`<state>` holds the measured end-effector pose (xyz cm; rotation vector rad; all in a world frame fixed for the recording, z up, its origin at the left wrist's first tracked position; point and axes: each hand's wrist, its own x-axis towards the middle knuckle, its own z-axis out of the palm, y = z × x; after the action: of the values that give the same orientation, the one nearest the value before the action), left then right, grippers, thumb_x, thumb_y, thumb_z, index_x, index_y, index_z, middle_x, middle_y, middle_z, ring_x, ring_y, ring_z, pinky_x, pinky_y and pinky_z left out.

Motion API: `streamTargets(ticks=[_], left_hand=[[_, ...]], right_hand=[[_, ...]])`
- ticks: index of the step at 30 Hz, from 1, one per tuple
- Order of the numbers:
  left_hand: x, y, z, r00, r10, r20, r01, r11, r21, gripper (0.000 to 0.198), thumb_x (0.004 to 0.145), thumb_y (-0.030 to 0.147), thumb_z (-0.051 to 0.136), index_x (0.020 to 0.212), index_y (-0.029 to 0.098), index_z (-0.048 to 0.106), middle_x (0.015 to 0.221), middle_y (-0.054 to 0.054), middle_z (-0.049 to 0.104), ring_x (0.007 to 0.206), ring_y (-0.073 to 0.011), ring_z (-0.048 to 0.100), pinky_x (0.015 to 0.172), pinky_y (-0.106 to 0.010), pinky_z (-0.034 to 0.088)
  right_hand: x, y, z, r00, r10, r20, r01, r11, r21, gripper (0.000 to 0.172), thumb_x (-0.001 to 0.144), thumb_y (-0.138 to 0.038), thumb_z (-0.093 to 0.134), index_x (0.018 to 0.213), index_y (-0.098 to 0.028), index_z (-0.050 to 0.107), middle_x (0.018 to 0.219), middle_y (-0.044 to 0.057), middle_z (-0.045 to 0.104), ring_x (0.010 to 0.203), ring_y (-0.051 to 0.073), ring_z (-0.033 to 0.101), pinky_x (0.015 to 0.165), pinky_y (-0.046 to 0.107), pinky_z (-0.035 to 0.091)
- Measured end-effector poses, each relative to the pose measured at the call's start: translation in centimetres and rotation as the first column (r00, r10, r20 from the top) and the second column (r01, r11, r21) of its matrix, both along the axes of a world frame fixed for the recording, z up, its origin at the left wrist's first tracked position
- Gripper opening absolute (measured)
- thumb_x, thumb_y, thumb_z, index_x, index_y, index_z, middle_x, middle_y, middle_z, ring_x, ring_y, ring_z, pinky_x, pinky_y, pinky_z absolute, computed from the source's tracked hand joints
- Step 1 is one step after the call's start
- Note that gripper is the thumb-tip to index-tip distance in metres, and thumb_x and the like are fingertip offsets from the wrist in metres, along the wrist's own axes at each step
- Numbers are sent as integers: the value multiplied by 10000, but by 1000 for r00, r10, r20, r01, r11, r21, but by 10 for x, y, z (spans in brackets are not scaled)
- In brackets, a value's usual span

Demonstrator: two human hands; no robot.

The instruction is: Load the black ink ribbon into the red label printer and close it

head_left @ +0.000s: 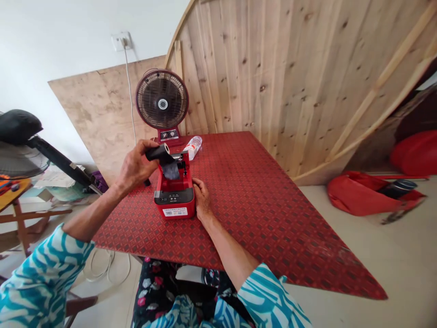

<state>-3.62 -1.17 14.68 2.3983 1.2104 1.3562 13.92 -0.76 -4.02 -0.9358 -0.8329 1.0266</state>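
Note:
A red and black label printer (175, 208) stands on the patterned red table (259, 209), its lid raised at the back and its inside exposed. My left hand (136, 161) is closed on a black ribbon roll (157, 152) with a pale core, above the printer's left side. A loose stretch of dark film hangs from the roll over the opening. My right hand (202, 199) is wrapped against the printer's right side, thumb and fingers bent along the casing; part of its grip is hidden.
Behind the printer lie a clear plastic bottle (193, 146) and a dark red table fan (162, 105). A wooden panel (259, 68) rises along the table's far side. A red bag (358, 193) sits on the floor at right. A second fan (20, 155) stands at left.

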Motion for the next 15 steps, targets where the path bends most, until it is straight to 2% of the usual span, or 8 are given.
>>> streamTargets(ticks=[2, 3, 6, 8, 11, 13, 15], left_hand=[[1, 2, -14, 984, -6, -179, 27, 993, 118, 326, 777, 130, 592, 1100, 172, 578, 1052, -75, 666, 980, -203, 635, 893, -375, 507], [1, 2, -21, 964, -24, -266, 62, 989, 136, 328, 801, 129, 572, 1125, 178, 575, 1092, -86, 658, 1025, -215, 627, 913, -383, 501], [2, 0, -36, 903, -66, -423, 113, 990, 85, 365, 844, 132, 540, 1204, 190, 563, 1168, -105, 632, 1097, -233, 609, 929, -384, 501], [2, 0, -40, 906, -64, -418, 88, 995, 37, 376, 844, 139, 550, 1215, 194, 565, 1126, -89, 641, 1050, -223, 624, 899, -367, 514], [3, 1, -39, 948, -17, -317, 29, 999, 32, 346, 823, 144, 582, 1166, 188, 589, 1023, -57, 661, 958, -205, 634, 860, -351, 523], [6, 2, -39, 969, 19, -246, -5, 998, 58, 330, 818, 143, 591, 1146, 181, 599, 1003, -55, 668, 936, -202, 631, 847, -351, 522], [12, 0, -41, 979, 35, -200, -18, 996, 82, 332, 826, 141, 589, 1155, 185, 599, 1031, -61, 671, 955, -204, 628, 861, -359, 517]], right_hand=[[0, 0, 1, 1000, 7, 14, -7, 1000, 2, 339, 769, -416, 548, 1015, -223, 680, 1072, 44, 688, 1056, 213, 594, 981, 389, 441], [0, 0, 1, 1000, 7, 20, -7, 1000, 1, 338, 771, -416, 547, 1012, -223, 683, 1073, 44, 690, 1055, 212, 597, 989, 391, 438], [-2, 1, 1, 1000, -2, 24, 3, 1000, -6, 333, 770, -416, 551, 1005, -225, 690, 1069, 38, 702, 1043, 207, 610, 1001, 387, 437], [-1, 2, 4, 1000, -11, 20, 12, 1000, -17, 332, 766, -413, 557, 1005, -224, 690, 1064, 36, 714, 1038, 206, 618, 992, 380, 447], [6, -1, 15, 998, -40, 37, 41, 999, -14, 325, 793, -416, 546, 1019, -226, 683, 1064, 36, 726, 1027, 203, 632, 958, 366, 469], [15, -7, 28, 993, -67, 100, 61, 996, 62, 315, 845, -433, 492, 982, -228, 689, 1049, 37, 729, 1016, 197, 639, 946, 355, 472], [25, -15, 45, 971, -64, 232, 18, 981, 195, 352, 897, -443, 426, 909, -227, 704, 1004, 40, 732, 1000, 194, 645, 948, 349, 468]])
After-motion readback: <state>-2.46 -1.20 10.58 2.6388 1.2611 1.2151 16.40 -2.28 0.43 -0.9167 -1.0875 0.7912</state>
